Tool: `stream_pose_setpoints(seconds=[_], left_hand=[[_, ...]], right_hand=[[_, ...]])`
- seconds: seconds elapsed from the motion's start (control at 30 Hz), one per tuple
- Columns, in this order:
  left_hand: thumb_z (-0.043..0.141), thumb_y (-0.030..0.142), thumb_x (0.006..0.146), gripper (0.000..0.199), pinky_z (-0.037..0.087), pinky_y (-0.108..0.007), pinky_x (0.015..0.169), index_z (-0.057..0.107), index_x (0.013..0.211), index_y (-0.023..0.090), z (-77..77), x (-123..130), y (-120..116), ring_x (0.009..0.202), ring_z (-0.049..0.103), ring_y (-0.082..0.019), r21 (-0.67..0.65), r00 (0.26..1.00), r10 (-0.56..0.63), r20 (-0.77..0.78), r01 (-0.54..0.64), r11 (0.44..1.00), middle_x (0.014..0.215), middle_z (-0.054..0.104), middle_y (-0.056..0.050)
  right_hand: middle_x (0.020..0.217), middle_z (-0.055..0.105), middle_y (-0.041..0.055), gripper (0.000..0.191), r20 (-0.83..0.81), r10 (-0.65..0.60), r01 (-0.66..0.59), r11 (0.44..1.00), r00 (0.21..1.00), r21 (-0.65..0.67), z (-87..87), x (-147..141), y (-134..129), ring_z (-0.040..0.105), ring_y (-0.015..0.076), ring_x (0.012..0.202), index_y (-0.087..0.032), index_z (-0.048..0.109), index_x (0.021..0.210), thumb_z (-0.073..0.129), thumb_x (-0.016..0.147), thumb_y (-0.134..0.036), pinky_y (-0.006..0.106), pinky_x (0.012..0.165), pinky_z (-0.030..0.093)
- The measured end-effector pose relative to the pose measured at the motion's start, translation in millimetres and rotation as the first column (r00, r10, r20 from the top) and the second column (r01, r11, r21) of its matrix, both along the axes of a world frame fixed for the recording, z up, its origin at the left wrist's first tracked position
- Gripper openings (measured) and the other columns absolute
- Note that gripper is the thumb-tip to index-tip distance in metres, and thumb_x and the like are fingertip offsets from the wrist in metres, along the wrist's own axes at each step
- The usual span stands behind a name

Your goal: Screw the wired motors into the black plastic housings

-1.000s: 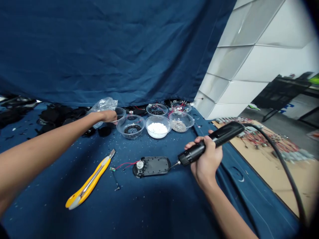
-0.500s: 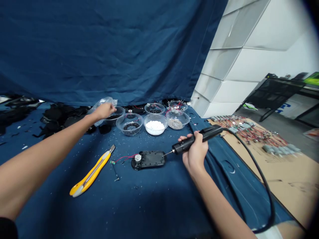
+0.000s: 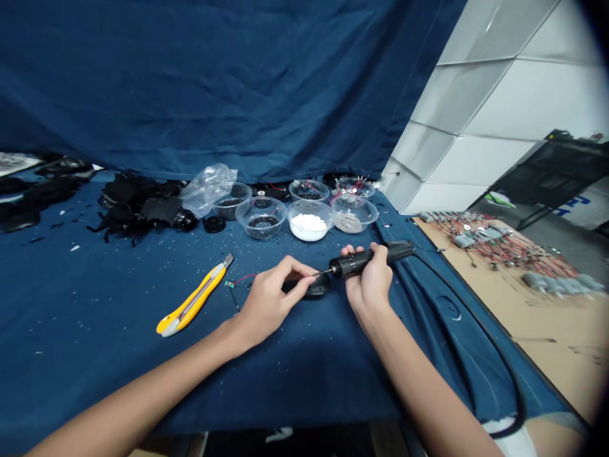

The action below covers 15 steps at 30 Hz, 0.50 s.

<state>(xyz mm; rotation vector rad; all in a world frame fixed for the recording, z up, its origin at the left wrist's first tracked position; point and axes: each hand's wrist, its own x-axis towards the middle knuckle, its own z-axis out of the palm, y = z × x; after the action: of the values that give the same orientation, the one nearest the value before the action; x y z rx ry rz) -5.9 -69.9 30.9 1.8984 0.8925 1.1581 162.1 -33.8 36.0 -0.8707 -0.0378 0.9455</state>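
I'm watching my right grip (image 3: 368,282) clenching a black electric screwdriver (image 3: 375,259) while my left grip (image 3: 271,304) is curving half-closed over a black plastic housing (image 3: 311,287), contact unclear, on the blue-clothed counter (image 3: 95,355), with a cardboard sheet (image 3: 537,317) alongside and white wall panels (image 3: 476,108) beyond.

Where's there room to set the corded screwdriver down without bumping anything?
For the corded screwdriver, open blue cloth, flecked with white bits, lies left of the yellow utility knife and in front of the black housing. The back is crowded: clear bowls and black scraps.

I count 1 rotary tool (image 3: 356,262), 1 utility knife (image 3: 190,301) and 6 plastic bowls (image 3: 247,222).
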Motion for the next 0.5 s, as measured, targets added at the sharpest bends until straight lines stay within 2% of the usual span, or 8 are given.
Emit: stream_pose_setpoints(seconds=[0.23, 0.37, 0.5], left_hand=[[0.060, 0.017, 0.089, 0.001, 0.053, -0.023, 0.084, 0.061, 0.089, 0.017, -4.9, -1.1, 5.2, 0.094, 0.067, -0.013, -0.008, 0.998, -0.013, 0.064, 0.013, 1.000, 0.098, 0.071, -0.002], [0.060, 0.017, 0.089, 0.002, 0.054, -0.028, 0.088, 0.059, 0.087, 0.016, -8.6, 2.0, 4.0, 0.096, 0.067, -0.015, -0.125, 0.979, -0.053, 0.196, 0.078, 0.989, 0.101, 0.071, -0.004], [0.062, 0.021, 0.088, 0.007, 0.054, -0.029, 0.086, 0.056, 0.086, 0.016, -12.4, 5.8, 4.4, 0.092, 0.068, -0.015, -0.234, 0.958, -0.024, 0.286, 0.094, 0.968, 0.100, 0.071, -0.005]], right_hand=[[0.063, 0.050, -0.0066, 0.008, -0.009, -0.010, 0.010, 1.000, 1.000, -0.026, -2.6, -2.4, 1.3, 0.062, 0.0114, 0.057, -0.017, 0.043, 0.085, 0.051, 0.083, -0.020, 0.031, 0.060, 0.060], [0.063, 0.051, -0.0066, 0.007, -0.011, -0.015, 0.015, 0.999, 1.000, -0.038, -3.3, -2.4, 1.8, 0.062, 0.0112, 0.057, -0.017, 0.044, 0.085, 0.051, 0.084, -0.020, 0.031, 0.061, 0.060], [0.064, 0.052, -0.0064, 0.007, -0.006, -0.014, 0.014, 0.999, 1.000, -0.045, -3.5, -2.2, 2.0, 0.063, 0.0106, 0.058, -0.017, 0.045, 0.085, 0.051, 0.084, -0.020, 0.031, 0.062, 0.061]])
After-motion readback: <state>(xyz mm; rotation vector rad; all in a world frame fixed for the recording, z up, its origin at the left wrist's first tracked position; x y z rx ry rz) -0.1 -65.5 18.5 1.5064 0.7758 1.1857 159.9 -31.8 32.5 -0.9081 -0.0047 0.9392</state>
